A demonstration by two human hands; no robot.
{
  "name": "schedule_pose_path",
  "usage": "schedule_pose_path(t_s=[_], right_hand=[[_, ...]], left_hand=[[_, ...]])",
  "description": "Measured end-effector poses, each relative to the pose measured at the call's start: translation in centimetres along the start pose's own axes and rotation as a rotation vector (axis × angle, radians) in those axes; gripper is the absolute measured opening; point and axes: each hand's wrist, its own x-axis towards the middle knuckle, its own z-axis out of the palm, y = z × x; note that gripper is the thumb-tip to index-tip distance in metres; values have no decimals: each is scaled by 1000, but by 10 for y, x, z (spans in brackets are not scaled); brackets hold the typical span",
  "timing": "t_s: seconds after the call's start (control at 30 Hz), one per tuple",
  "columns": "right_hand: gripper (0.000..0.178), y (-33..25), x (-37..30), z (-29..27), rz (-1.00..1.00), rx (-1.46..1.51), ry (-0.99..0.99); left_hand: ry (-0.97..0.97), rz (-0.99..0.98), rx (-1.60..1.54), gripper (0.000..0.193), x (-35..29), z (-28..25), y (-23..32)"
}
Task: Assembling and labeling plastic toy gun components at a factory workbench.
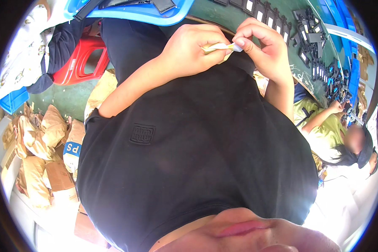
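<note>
Close together in front of my black shirt, both hands work at one small pale yellow and white strip [214, 47], thin like paper or tape. My left hand [193, 45] is closed round its yellowish part, and a bit pokes out below the fingers. Thumb and fingertips of my right hand [262, 47] pinch its whitish end. What the strip is exactly, I cannot make out. Just beyond the left hand stands a blue tray [181, 11] with black plastic parts [164, 4] in it.
A green table [216, 17] carries rows of black parts [273, 21] with white labels, and a loose pile [308, 35]. At right a co-worker [319, 126] in yellow-green handles parts. To the left are a red stool [73, 63], another person's patterned clothing [21, 54] and brown paper-wrapped bundles [38, 134].
</note>
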Motion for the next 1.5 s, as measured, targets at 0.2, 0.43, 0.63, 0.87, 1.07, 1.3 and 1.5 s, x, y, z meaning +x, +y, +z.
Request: schedule_pose_path(t_s=[0.2,0.43,0.63,0.87,1.07,1.3,1.5], right_hand=[[17,47,-6,-8,57,550,398],[7,71,39,-20,8,-89,683],[6,67,60,-16,59,-461,589],[6,55,62,-5,36,-565,584],[2,69,63,-8,-6,-652,509],[3,58,62,-16,-7,-770,383],[13,44,62,-9,-41,-812,295]], left_hand=[[67,-6,-31,10,-3,-6,-6],[96,-103,-144,10,-9,0,-14],[93,-86,-119,11,-9,-2,-17],[106,-98,-118,11,-10,-5,-21],[77,-100,-109,12,-9,-5,-24],[67,-97,-89,14,-10,-5,-26],[53,-100,-101,15,-10,-4,-22]])
